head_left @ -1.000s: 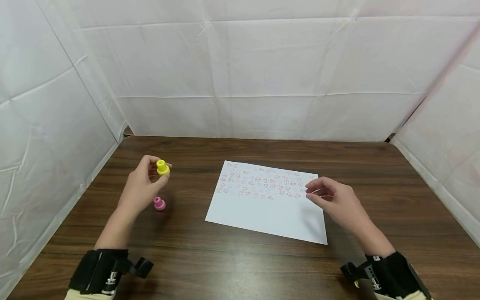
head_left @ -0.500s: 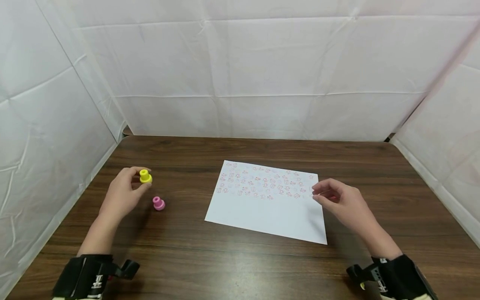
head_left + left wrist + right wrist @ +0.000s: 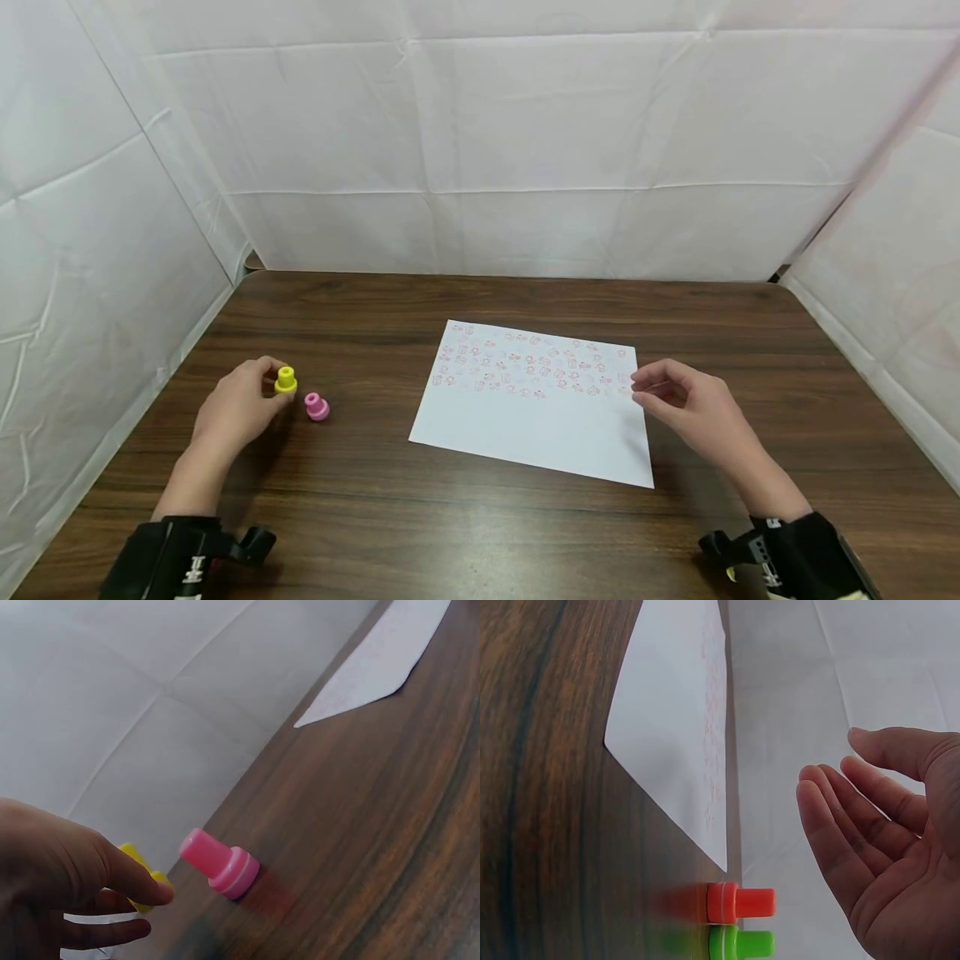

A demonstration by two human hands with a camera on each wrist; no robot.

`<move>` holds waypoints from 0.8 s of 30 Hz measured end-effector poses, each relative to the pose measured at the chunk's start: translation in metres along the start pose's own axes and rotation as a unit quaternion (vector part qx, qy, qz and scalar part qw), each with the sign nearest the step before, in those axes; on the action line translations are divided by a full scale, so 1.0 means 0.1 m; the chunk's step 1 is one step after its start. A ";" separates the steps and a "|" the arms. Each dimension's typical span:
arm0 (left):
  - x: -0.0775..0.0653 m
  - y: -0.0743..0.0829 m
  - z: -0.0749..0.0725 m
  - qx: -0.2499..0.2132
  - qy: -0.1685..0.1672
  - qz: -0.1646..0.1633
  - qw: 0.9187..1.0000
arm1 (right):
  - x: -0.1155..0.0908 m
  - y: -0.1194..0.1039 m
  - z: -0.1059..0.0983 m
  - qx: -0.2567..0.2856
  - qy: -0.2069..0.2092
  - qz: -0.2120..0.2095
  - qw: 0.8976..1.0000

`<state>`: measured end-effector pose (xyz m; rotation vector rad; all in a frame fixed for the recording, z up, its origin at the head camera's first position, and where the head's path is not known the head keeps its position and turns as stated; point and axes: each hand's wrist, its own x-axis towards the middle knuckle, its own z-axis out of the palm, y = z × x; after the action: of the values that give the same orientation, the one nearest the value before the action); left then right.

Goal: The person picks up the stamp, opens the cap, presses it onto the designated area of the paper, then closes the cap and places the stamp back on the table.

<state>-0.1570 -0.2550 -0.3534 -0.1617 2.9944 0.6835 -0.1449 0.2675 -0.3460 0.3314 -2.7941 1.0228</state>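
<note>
My left hand [image 3: 266,390] pinches a small yellow stamp [image 3: 285,380] low over the brown table, just left of a pink stamp [image 3: 317,407] standing on the wood. In the left wrist view my left hand [image 3: 150,911] pinches the yellow stamp [image 3: 141,879] right beside the pink stamp [image 3: 221,864]. A white paper sheet [image 3: 525,425] with rows of small red prints along its far half lies mid-table. My right hand [image 3: 647,392] hovers at the sheet's right edge, fingers relaxed, holding nothing; the right wrist view shows its palm [image 3: 900,885] empty.
A red stamp [image 3: 739,902] and a green stamp [image 3: 739,943] lie side by side near the paper's corner [image 3: 675,727], seen only in the right wrist view. White fabric walls [image 3: 480,150] enclose the table [image 3: 480,533] on three sides.
My left hand has carried the yellow stamp down and to the left, to beside the pink stamp. My right hand has drifted slightly right, off the sheet towards its edge.
</note>
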 end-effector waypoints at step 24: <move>-0.01 -0.01 0.06 0.035 -0.059 -0.011 0.998 | 0.06 0.16 -0.11 -0.064 0.025 0.003 0.998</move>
<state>-0.1556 -0.2531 -0.3596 -0.1446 2.8953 0.5629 -0.1545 0.2860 -0.3462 0.2776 -2.8000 0.8351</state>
